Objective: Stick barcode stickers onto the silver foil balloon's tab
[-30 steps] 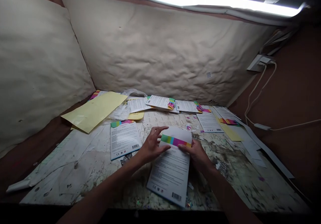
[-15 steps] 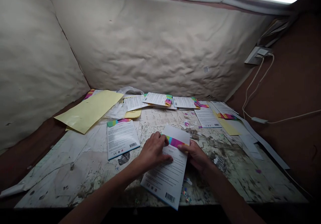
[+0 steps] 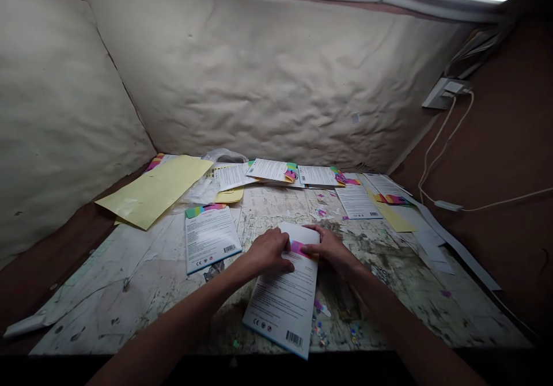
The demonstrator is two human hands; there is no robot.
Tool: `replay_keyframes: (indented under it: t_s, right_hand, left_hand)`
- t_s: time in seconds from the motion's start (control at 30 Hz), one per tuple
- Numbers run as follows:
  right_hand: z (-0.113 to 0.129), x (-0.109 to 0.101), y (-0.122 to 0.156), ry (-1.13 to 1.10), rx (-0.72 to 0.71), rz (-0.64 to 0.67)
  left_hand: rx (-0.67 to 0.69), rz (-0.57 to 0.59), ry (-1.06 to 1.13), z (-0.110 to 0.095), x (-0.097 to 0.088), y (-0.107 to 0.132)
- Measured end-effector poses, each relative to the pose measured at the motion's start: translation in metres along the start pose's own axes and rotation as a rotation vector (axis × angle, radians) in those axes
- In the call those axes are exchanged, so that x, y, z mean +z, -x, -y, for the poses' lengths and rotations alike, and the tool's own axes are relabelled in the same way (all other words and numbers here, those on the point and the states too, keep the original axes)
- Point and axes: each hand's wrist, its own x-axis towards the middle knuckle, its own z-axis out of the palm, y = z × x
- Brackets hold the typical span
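Left hand (image 3: 271,252): curled, grip unclear, at white rectangular paper packet's (image 3: 281,310) ten o'clock
Right hand (image 3: 334,250): pinching its two-o'clock edge
Packet: seemingly mid-handling, needing steadiness

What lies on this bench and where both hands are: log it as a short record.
packet: white, printed side up, barcode at its near end
left hand: on its upper left part, fingers curled
right hand: at its upper right edge, thumb over the pink strip
second packet: lying to the left, apart from the first
yellow sheet: far left
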Motion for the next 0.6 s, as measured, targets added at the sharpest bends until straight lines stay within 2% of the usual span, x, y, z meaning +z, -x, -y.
replay_keyframes:
  t_s: [0.1,0.17,0.33,0.47,0.6]
  right_hand:
    - [0.006,-0.007,-0.009,0.445,-0.03,0.015]
    - [0.011,-0.008,-0.014,0.639,-0.053,0.03]
    - [0.025,0.003,-0.02,0.822,-0.078,0.035]
    - [0.028,0.021,-0.009,0.932,-0.148,0.027]
    - [0.007,0.035,0.014,1.004,-0.422,-0.051]
  left_hand:
    - [-0.016,0.006,-0.004,0.001,0.005,0.003]
    - [-0.027,0.017,-0.006,0.002,0.006,0.004]
    - [-0.036,0.042,-0.015,0.001,0.005,0.002]
    - [-0.033,0.003,-0.014,0.001,0.007,0.004]
    - [-0.033,-0.08,-0.009,0.0,0.014,0.014]
